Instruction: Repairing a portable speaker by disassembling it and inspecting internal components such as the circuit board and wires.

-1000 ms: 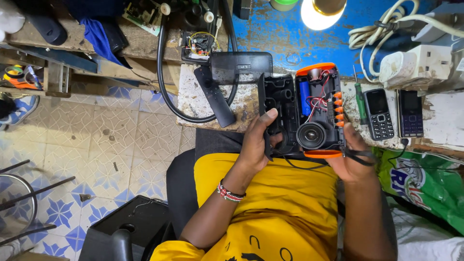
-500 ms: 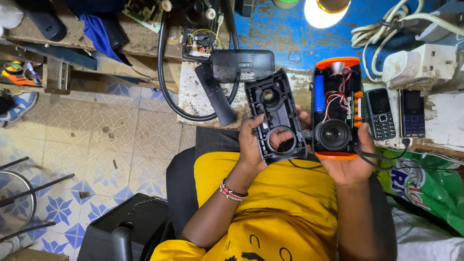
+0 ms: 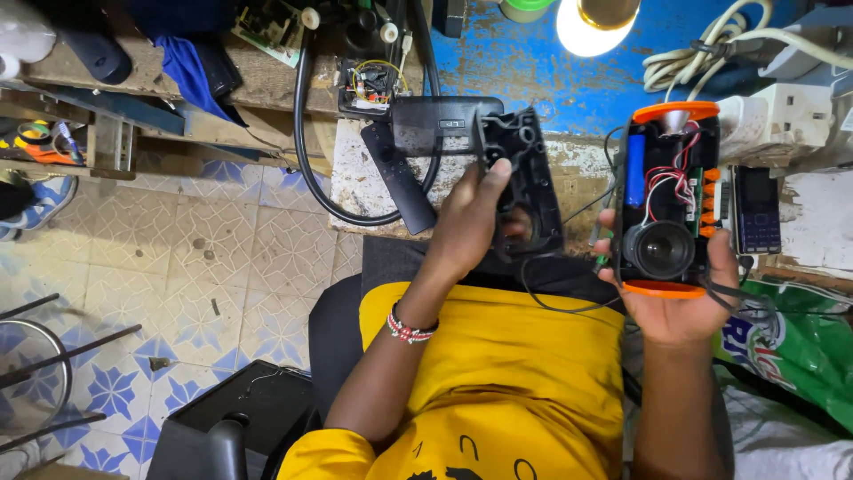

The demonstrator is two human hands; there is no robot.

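Here the opened speaker (image 3: 665, 204), orange-trimmed with wires and battery showing, rests in the right hand (image 3: 677, 298). The left hand (image 3: 471, 222) grips its black cover (image 3: 524, 182) just beside, above the blue desk (image 3: 542, 67). The hands are apart.

The person wears a bright yellow T-shirt (image 3: 506, 373) with short sleeves, so both forearms are bare down to the hands. Near the lower edge of the view the shirt front carries a dark print: rounded black shapes, cut off by the frame, so I can't quite make out what they form. On the left wrist sits a beaded bracelet (image 3: 409, 326) in red, white and dark beads, wound round in what looks like two or three rows. The right wrist is bare.
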